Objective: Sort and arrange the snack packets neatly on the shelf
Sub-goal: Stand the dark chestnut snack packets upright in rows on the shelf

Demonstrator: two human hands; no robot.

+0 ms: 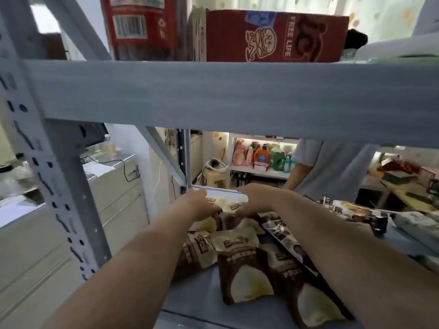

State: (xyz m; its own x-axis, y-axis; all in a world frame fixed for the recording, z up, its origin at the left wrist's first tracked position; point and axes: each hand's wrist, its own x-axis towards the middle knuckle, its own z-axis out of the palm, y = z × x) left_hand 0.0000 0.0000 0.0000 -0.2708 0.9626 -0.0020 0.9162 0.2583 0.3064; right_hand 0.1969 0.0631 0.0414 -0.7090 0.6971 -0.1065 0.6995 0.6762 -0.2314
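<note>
Both hands, left (198, 200) and right (255, 198), pinch one pale packet (228, 202) at the shelf's (197, 302) back edge. Pushed further, it could drop behind; the loose packets (240, 264) under her forearms might get swept off.

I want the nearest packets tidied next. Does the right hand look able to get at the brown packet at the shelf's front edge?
Probably yes: the brown packet lies uncovered just below the right hand's forearm.
</note>
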